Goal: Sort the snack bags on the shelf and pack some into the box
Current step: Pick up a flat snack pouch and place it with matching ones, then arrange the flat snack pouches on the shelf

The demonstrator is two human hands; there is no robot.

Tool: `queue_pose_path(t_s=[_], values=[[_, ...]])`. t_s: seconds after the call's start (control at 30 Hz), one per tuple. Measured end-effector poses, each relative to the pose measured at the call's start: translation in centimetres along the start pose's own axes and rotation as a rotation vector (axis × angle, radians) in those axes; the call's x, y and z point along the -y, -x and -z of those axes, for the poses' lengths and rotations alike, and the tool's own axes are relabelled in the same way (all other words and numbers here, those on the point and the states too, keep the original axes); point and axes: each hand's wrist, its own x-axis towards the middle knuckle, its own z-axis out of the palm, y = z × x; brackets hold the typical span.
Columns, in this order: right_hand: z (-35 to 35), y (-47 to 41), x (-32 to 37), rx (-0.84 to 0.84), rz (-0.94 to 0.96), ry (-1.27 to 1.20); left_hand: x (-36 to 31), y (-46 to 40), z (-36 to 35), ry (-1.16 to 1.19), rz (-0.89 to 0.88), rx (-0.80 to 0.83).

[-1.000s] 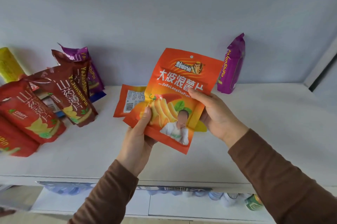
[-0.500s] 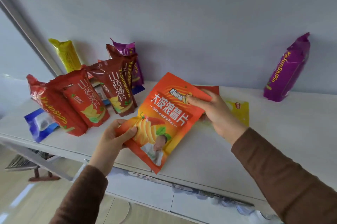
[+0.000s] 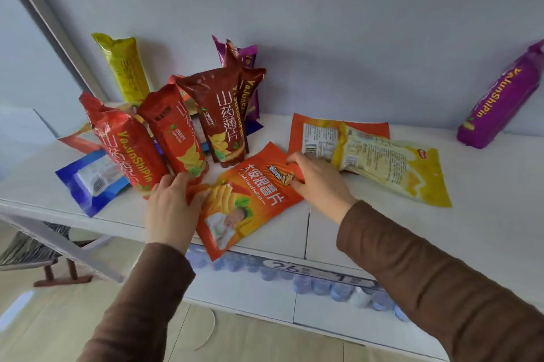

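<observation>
Orange bag (image 3: 250,199): flat, face up, overhanging the shelf (image 3: 485,214) front edge.
Red bags (image 3: 153,143): upright, left side.
Purple bag (image 3: 500,105): leaning, right rear.

I see the orange chip bag (image 3: 250,193) now lowered flat onto the white shelf (image 3: 382,232), no longer raised upright before the wall. The left hand (image 3: 170,208) and right hand (image 3: 319,182) have come down with it, gripping its edges.
</observation>
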Motion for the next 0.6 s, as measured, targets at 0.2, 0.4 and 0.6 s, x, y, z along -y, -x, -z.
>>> queue_pose_path(t_s=[0.2, 0.4, 0.6], values=[[1.1, 1.0, -0.1, -0.121, 0.018, 0.067, -1.5, -0.1, 0.8, -0.096, -0.186, -0.118], [4.5, 3.1, -2.6, -0.261, -0.106, -0.126, -7.0, -0.5, 1.2, 0.166, -0.328, 0.021], [8.6, 7.1, -10.1, -0.300, -0.384, -0.236, -15.2, -0.2, -0.7, 0.288, -0.457, 0.191]])
